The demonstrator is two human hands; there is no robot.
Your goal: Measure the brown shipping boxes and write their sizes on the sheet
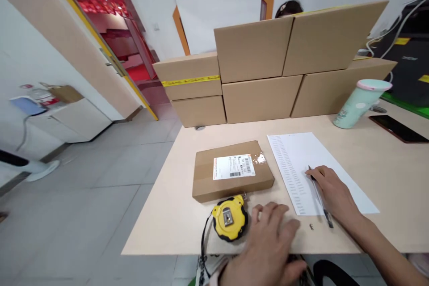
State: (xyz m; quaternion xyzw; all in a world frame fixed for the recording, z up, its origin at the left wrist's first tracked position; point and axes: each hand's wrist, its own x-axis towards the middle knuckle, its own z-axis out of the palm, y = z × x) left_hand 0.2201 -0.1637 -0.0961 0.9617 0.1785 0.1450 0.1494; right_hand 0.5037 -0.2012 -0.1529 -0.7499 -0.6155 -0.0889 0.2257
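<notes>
A flat cardboard parcel (232,170) with a white shipping label (233,166) lies on the beige table (395,174). A yellow tape measure (229,218) with a black strap rests just in front of it. My left hand (270,243) lies flat on the table with fingers spread, right beside the tape measure and not gripping it. My right hand (335,193) rests on a printed white sheet (311,167) and holds a pen (320,199) with its tip on the paper.
Several stacked cardboard boxes (264,69) form a wall along the table's far edge; a person's head shows behind them. A mint cup with a pink lid (360,103) and a dark phone (398,128) sit at the right. Tiled floor lies to the left.
</notes>
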